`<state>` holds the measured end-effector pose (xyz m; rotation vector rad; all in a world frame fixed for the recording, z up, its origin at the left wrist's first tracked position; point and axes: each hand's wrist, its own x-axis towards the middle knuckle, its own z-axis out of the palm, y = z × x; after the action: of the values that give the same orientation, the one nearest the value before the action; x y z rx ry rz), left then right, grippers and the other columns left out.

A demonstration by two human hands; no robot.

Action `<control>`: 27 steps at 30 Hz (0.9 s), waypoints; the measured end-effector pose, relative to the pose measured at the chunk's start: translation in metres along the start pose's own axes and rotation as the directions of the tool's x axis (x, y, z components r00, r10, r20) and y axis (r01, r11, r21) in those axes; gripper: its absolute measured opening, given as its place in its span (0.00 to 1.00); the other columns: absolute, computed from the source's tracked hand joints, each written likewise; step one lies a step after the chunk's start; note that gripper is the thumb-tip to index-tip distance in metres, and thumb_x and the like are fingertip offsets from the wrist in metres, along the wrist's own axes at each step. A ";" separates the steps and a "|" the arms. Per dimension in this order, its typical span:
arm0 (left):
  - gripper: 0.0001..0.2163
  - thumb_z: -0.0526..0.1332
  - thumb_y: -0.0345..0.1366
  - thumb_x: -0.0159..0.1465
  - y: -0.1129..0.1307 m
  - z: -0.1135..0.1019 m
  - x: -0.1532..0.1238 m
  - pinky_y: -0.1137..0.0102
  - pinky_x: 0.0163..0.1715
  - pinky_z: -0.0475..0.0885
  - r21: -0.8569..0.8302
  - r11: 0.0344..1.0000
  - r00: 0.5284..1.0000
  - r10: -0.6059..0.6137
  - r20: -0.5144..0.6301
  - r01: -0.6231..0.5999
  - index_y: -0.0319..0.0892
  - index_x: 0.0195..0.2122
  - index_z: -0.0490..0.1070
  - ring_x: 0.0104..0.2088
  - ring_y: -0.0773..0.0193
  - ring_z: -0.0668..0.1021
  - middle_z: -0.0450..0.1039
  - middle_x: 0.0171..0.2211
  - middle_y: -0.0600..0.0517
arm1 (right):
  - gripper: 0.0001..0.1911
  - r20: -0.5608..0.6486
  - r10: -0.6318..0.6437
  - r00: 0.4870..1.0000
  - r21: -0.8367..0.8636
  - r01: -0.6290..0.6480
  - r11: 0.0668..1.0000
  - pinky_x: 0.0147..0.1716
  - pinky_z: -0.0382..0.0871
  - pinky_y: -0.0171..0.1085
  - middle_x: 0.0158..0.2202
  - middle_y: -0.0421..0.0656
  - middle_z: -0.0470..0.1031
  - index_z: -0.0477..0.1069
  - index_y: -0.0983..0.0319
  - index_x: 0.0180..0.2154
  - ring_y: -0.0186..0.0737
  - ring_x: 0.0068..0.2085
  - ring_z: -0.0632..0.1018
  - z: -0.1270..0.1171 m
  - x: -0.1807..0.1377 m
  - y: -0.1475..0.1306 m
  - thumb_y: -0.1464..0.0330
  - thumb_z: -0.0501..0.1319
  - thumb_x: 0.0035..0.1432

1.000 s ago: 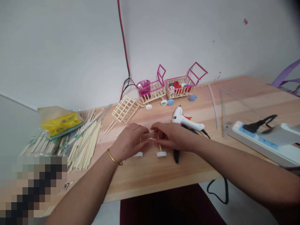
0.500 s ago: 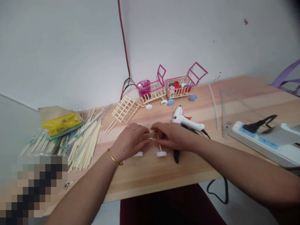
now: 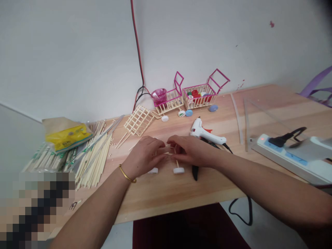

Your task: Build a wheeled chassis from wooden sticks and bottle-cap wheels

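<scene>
Close together over the table, my left hand (image 3: 145,152) and my right hand (image 3: 190,150) grip a small wheeled stick frame from either side. Both hands have curled fingers, closed on its thin sticks. White bottle-cap wheels show at its near side: one wheel (image 3: 178,170) below my right hand at the end of a stick (image 3: 177,162), another wheel (image 3: 154,170) partly under my left hand. The rest of the frame is mostly hidden by my fingers. To the right, a white glue gun (image 3: 207,132) lies near my right hand, with a black tool end (image 3: 195,173) sticking out below my forearm.
Two stick carts with pink rims (image 3: 169,94) (image 3: 199,86) stand by the wall, beside an unpainted stick lattice (image 3: 140,121). Loose sticks (image 3: 97,162) and a yellow bag (image 3: 67,135) lie left. A power strip (image 3: 285,155) with a plugged-in cord sits right.
</scene>
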<state>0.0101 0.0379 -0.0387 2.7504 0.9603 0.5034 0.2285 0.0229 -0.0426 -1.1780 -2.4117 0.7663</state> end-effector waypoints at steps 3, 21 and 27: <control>0.10 0.57 0.42 0.64 0.000 -0.001 0.001 0.63 0.40 0.67 -0.004 1.000 1.000 -0.010 0.010 0.011 0.41 0.41 0.67 0.38 0.59 0.72 0.72 0.35 0.49 | 0.19 -0.001 -0.010 1.000 -0.005 0.010 1.000 0.33 0.64 0.35 0.37 0.45 0.76 0.63 0.64 0.48 0.37 0.34 0.75 0.000 0.000 0.000 0.64 0.60 0.57; 0.10 0.57 0.42 0.64 0.001 -0.001 0.001 0.63 0.40 0.67 -0.003 1.000 1.000 -0.012 0.020 0.012 0.41 0.41 0.68 0.38 0.59 0.72 0.72 0.35 0.49 | 0.18 0.007 -0.002 1.000 -0.013 0.002 1.000 0.34 0.65 0.35 0.38 0.46 0.76 0.64 0.64 0.48 0.38 0.35 0.75 -0.002 0.000 -0.002 0.65 0.60 0.57; 0.10 0.58 0.41 0.63 0.002 -0.002 0.001 0.63 0.39 0.68 -0.003 1.000 1.000 -0.015 0.013 0.015 0.41 0.41 0.68 0.38 0.59 0.73 0.73 0.35 0.49 | 0.18 0.005 -0.002 1.000 -0.016 0.002 1.000 0.34 0.64 0.35 0.38 0.46 0.76 0.63 0.64 0.48 0.38 0.35 0.75 -0.001 -0.001 -0.002 0.64 0.60 0.58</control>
<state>0.0115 0.0368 -0.0360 2.7381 0.9758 0.4840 0.2285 0.0220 -0.0404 -1.1807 -2.4267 0.7512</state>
